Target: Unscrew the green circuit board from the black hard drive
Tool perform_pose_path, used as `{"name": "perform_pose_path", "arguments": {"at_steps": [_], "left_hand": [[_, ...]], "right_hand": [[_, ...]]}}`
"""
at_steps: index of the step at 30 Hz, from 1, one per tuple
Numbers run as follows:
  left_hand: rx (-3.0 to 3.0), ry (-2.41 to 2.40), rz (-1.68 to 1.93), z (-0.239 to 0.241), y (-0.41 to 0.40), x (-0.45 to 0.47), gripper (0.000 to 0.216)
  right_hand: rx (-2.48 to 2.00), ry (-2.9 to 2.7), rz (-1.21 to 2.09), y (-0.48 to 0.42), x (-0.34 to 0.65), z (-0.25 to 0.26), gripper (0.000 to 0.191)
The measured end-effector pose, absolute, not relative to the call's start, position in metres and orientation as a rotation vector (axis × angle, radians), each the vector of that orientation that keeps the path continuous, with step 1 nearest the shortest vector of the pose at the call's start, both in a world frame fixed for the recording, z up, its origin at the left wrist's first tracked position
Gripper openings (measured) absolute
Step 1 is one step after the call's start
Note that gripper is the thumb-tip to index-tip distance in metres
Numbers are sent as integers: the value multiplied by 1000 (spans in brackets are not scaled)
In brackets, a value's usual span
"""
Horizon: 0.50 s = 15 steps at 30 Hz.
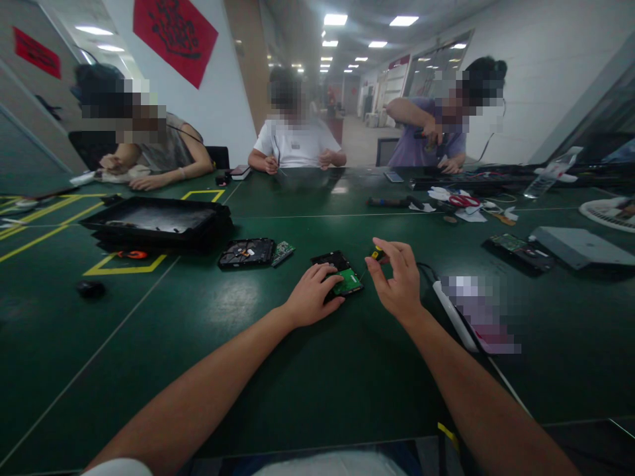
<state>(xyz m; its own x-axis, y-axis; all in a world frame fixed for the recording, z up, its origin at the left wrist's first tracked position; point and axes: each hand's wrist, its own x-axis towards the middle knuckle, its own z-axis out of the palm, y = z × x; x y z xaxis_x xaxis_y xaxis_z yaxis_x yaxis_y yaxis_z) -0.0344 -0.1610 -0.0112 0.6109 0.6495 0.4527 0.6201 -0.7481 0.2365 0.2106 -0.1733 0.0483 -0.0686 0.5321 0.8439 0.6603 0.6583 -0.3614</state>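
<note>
A small black hard drive [333, 260] with a green circuit board [348, 283] on it lies on the dark green table [317, 370] in front of me. My left hand [313, 294] rests on the drive, fingers curled over its near edge, holding it down. My right hand [397, 277] hovers just right of the drive, its fingers pinched on a small screwdriver with a yellow and black handle [377, 253]. The tool's tip is hidden.
Another opened drive [247, 252] with a loose green board [282, 250] lies to the left, beside a black tray [159, 221]. A phone [476, 317] sits at my right. Boards, scissors [464, 200] and tools lie further right. Three people sit across the table.
</note>
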Motion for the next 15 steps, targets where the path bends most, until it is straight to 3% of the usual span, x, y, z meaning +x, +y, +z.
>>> {"name": "perform_pose_path", "arguments": {"at_steps": [5,15], "left_hand": [[2763,1086,814,-10,-161,-35,48],[2760,1094,804,-11,-161,-35,49]], "right_hand": [[-998,-1722,-123,-174,213,52,32],[-991,-1768,115,-175,211,41,43]]}}
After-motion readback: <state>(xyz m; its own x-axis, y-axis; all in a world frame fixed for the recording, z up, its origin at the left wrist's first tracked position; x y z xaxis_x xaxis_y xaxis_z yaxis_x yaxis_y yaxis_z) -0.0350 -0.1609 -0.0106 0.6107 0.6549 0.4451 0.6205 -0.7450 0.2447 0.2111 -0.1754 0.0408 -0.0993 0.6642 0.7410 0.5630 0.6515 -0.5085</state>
